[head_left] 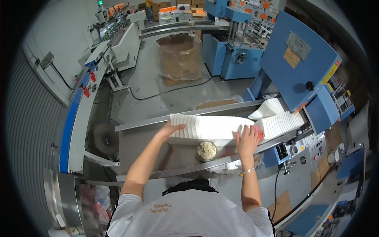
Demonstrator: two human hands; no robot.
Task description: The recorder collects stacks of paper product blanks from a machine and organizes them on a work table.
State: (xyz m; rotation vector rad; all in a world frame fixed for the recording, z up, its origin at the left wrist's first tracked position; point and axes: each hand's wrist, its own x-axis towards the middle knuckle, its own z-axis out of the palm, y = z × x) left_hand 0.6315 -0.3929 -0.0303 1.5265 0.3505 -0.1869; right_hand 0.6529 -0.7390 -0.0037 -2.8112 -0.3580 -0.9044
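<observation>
Steel tray point(158, 152) carries white tissue stack point(209, 127).

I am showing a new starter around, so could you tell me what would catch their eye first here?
First, the long white stack of folded tissue on the metal chute, with the left hand pressing its left end and the right hand further right. Next, the blue machine feeding it at upper right, and a round tin below the stack.

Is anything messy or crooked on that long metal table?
Mostly neat. The white paper stack lies in a straight row between the left hand and the right hand. By the blue machine, a few sheets rise crooked above the row. A round jar sits beside the stack.
</observation>
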